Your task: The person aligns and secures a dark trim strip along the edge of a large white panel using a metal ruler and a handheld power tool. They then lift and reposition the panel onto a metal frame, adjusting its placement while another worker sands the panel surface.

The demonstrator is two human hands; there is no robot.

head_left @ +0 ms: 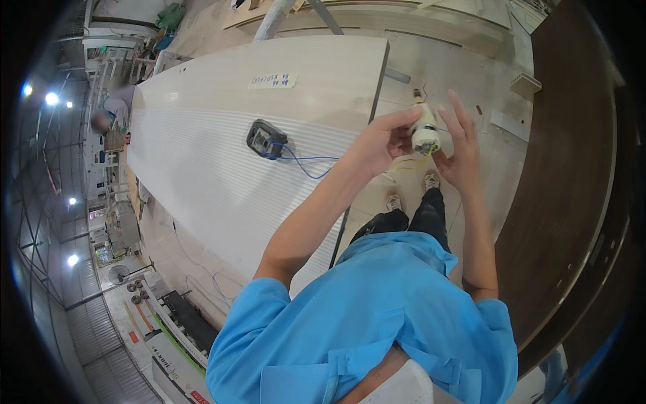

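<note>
My left hand [385, 143] grips a small cream cylindrical device [425, 128], with a dark band, a narrow tip at its far end and thin yellow wires trailing from its near end. It looks like a small motor, though its exact kind is unclear. Beside it, my right hand [460, 151] has its fingers stretched and apart; its thumb is close to the device's near end, and whether it touches is unclear. To the left, a black-framed device [266, 139] with a blue cord rests on a large pale panel [202, 94] with a ribbed area.
A strip of marked tape [272, 81] sticks to the panel. Dark brown boards [565, 182] stand along the right, and stacked pale boards [431, 27] lie at the far side. Another person [116, 108] is beyond the panel's left end. A fan [119, 273] stands at lower left.
</note>
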